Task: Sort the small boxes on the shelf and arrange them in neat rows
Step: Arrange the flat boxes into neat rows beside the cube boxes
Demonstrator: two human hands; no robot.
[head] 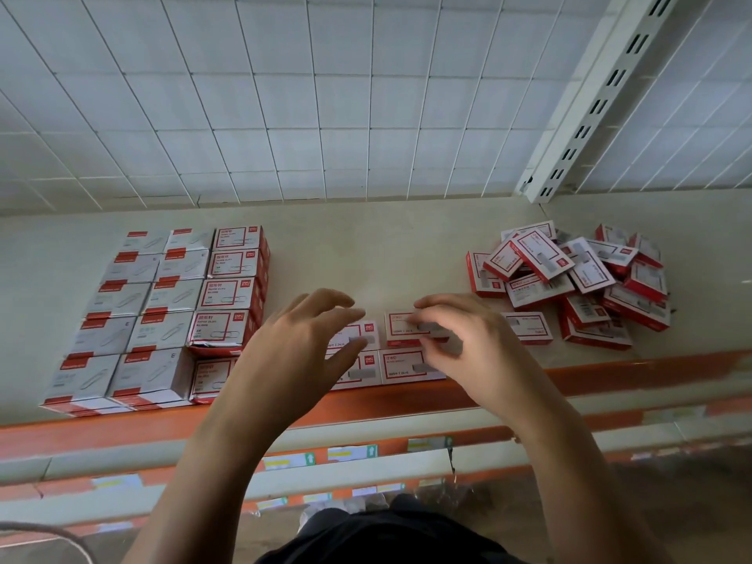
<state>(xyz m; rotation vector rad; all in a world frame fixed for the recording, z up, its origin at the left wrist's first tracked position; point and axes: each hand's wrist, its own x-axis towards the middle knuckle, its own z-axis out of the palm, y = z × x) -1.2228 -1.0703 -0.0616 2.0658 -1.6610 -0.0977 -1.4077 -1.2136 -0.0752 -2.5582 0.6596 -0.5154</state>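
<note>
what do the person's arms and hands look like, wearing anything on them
The left arm and right arm are bare as far as the frame shows, with no sleeves. The left hand and right hand have no gloves, and no ring, watch or bracelet is visible, though the right hand is blurred. A dark garment shows at the bottom edge.

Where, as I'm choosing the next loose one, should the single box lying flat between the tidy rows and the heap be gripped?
Probably pinch the single box across its short span, thumb on the near long edge, fingers on the far one, coming from above and the front. It lies flat, label up, with bare shelf before it; the heap crowds its right and back.
</note>
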